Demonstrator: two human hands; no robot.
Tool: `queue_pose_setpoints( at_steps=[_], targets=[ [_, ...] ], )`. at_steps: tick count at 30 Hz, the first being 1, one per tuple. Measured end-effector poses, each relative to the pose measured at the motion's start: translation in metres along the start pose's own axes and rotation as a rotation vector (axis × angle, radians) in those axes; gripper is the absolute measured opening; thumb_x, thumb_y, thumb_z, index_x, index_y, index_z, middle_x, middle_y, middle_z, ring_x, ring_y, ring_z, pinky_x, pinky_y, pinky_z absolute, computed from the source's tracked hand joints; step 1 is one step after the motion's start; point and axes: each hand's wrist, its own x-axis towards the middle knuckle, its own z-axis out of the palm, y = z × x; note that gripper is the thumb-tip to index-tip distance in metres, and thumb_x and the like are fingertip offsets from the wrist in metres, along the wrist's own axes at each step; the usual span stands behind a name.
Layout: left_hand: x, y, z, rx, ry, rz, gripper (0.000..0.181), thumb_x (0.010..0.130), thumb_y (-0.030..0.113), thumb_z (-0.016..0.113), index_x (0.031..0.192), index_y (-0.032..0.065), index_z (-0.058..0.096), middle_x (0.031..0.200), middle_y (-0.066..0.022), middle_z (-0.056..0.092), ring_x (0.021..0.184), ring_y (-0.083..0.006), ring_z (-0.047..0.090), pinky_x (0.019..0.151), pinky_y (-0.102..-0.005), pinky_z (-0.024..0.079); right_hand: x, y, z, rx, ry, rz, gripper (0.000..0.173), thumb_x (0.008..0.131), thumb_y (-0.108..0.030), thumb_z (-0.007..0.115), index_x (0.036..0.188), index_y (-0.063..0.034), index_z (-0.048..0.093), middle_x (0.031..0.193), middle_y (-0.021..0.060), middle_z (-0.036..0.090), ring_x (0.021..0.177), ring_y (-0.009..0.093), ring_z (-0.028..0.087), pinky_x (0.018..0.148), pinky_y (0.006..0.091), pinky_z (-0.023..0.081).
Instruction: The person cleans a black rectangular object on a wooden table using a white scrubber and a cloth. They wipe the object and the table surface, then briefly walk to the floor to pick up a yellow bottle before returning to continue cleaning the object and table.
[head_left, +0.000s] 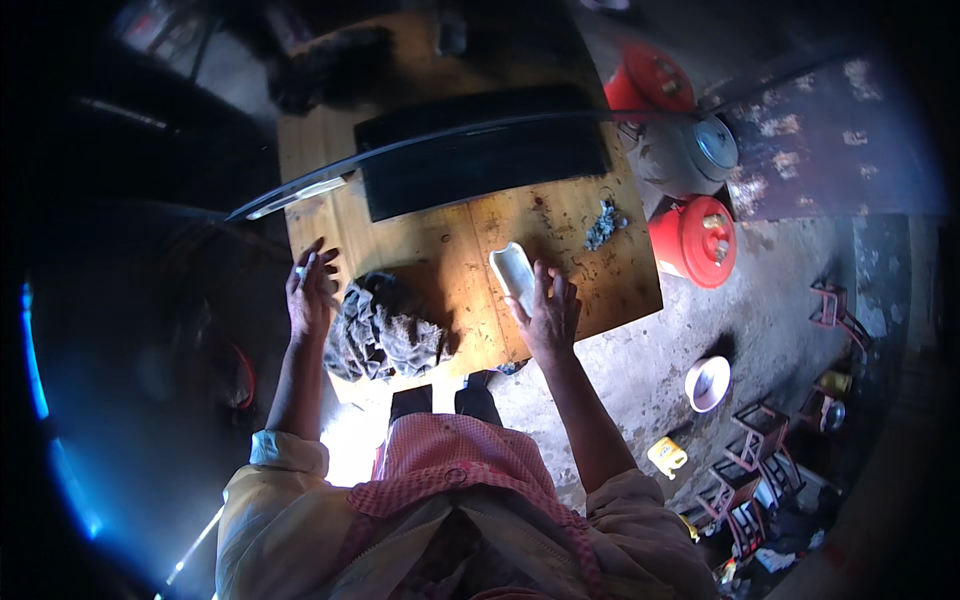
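Note:
My right hand (551, 311) has its thumb and fingers around the near end of a pale oblong dish-like object (513, 268) with a notched far end. The object is over the wooden table (480, 225); I cannot tell whether it touches the wood. Over the table's left edge, my left hand (309, 296) is raised with its fingers apart and bent. Something small and pale shows on one of its fingers. Just right of that hand, a crumpled grey cloth (390, 330) lies heaped on the near edge of the table.
A dark rectangular panel (487, 157) lies across the table. Near the right edge sits a small crumpled grey scrap (602, 227). Beyond that edge stand red lidded buckets (705, 240) and a grey lidded container (686, 157). A pale basin (707, 384), a yellow jug (667, 457) and stools (757, 435) occupy the floor.

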Motion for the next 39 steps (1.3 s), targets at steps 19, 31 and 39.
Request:
queue_pose_setpoints(
  at_steps=[19,31,39],
  targets=[
    [-0.115,0.003,0.134,-0.608,-0.483,-0.362,0.073,0.096,0.055,0.042,0.146,0.0042,0.031,0.136,-0.0122,0.048,0.126,-0.0244,0.045,0.106,-0.0419,0.035,-0.005,-0.089,-0.053,0.993,-0.029,-0.341,0.040,0.072,0.005,0.072,0.111,-0.0030,0.064,0.100,0.0118,0.062,0.086,0.024,0.065,0.072,0.0297,0.054],
    [-0.068,-0.011,0.051,0.711,-0.112,0.262,0.031,0.090,0.014,0.063,0.118,0.0013,0.058,0.110,-0.0161,0.062,0.097,-0.0258,0.065,0.077,-0.0341,0.056,0.073,-0.116,0.038,1.127,-0.037,0.017,0.019,0.084,-0.003,0.068,0.102,-0.0027,0.061,0.086,0.0080,0.065,0.068,0.014,0.064,0.060,0.0256,0.051],
    [-0.068,-0.035,0.044,0.922,-0.226,0.392,0.035,0.082,0.008,0.065,0.115,0.0013,0.060,0.122,-0.0169,0.053,0.115,-0.0360,0.052,0.098,-0.0422,0.044,0.186,-0.216,0.088,1.517,-0.306,0.438,0.019,0.088,-0.010,0.066,0.100,0.0033,0.060,0.094,0.0111,0.067,0.070,0.015,0.065,0.062,0.0287,0.058]
  ],
)
